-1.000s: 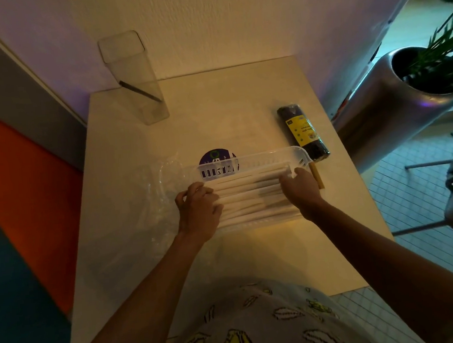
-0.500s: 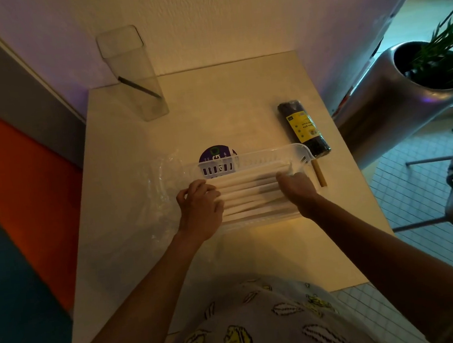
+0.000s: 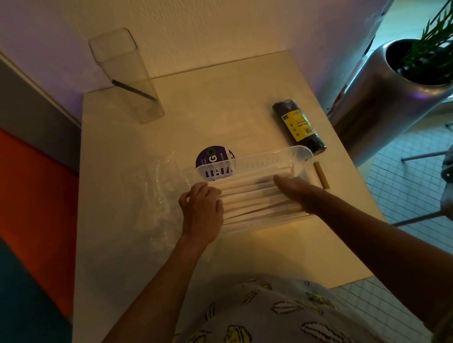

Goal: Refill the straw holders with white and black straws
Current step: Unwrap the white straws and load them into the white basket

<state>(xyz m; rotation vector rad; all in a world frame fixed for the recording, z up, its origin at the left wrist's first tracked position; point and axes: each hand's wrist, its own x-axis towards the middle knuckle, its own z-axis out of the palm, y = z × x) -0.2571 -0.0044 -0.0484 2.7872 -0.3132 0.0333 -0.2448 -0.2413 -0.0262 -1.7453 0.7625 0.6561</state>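
Head view shows your left hand [image 3: 202,212] with curled fingers on the left ends of the white straws [image 3: 252,196], which lie flat in the clear tray [image 3: 268,156] at table centre. Your right hand [image 3: 295,192] lies on their right part, fingers nearly straight and together. At 11 o'clock stands the tall holder [image 3: 127,75] with one black straw [image 3: 134,90]; at 2 o'clock, the black pack [image 3: 298,125].

White straws [image 3: 252,196]: paper-wrapped, lying flat side by side, lengthwise left-right, in a clear plastic basket [image 3: 268,156] w/ slotted walls, near the middle of the table, towards its right edge. Tall clear square holder [image 3: 128,78] stands upright at the far left corner, w/ one black straw [image 3: 134,90] leaning slantwise inside. Black straw pack [image 3: 298,125], yellow label, lies flat by the right edge, just beyond the basket.
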